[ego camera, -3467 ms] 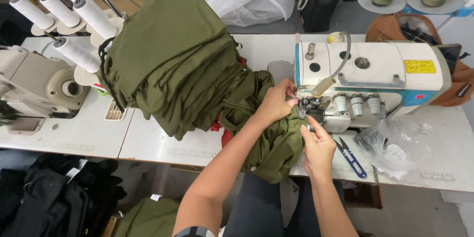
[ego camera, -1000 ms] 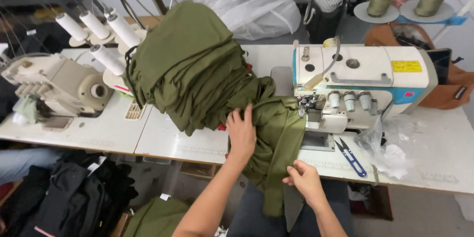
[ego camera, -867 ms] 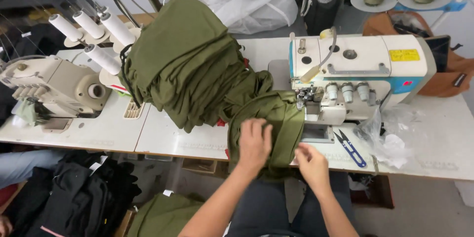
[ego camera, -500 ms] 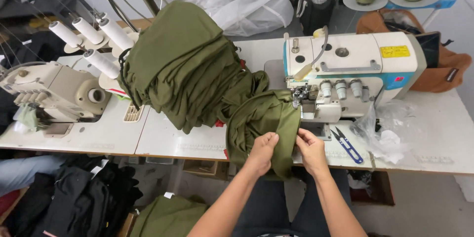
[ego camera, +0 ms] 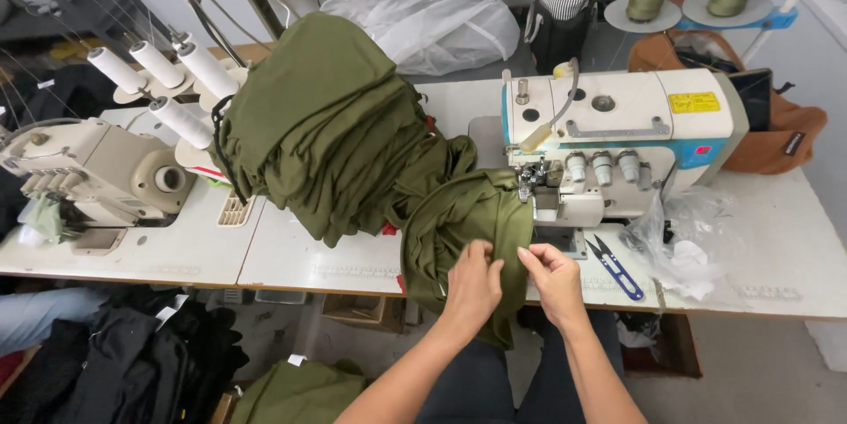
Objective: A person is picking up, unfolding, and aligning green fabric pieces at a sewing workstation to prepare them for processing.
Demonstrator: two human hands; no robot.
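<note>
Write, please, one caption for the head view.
Both hands, left hand and right hand, pinch olive fabric before a white overlock machine.

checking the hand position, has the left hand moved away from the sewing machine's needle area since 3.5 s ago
Yes. The left hand has come down from beside the white sewing machine to the table's front edge, where it pinches the olive fabric.

Olive-green garment (ego camera: 468, 230), white sewing machine (ego camera: 618, 124) (blue trim), blue-handled snips (ego camera: 615, 267).

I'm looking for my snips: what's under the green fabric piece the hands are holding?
The olive fabric piece covers the table edge; beneath is hidden. Blue-handled snips lie uncovered, right of the right hand.
</note>
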